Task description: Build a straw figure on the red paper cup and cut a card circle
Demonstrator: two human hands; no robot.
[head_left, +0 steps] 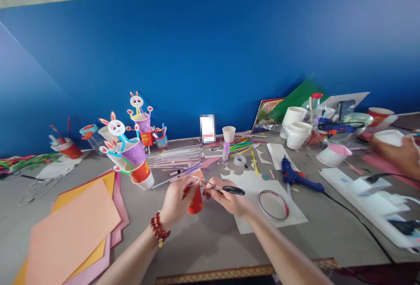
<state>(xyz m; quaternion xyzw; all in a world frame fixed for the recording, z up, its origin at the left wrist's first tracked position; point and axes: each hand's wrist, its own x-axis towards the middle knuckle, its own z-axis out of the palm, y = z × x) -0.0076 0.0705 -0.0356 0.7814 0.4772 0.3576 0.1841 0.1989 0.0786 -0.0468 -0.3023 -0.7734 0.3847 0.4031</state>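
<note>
My left hand point(179, 197), with a red beaded bracelet at its wrist, is closed around the upper part of a red paper cup point(196, 203) standing on the table in front of me. Beside the cup's right side, my right hand point(229, 201) is closed on a thin metal tool with a black handle point(233, 190). The tool's metal end points left toward the cup rim. My fingers partly cover it, so its exact kind is unclear. An orange piece of paper point(198, 174) shows just behind the cup.
Coloured sheets point(74, 232) lie left, near cup figures with rabbit heads point(117, 127). Straws point(177, 154) spread behind my hands. At right are a tape roll point(274, 205), a blue glue gun point(300, 178) with its cord, a power strip point(367, 206) and another person's hand point(398, 156).
</note>
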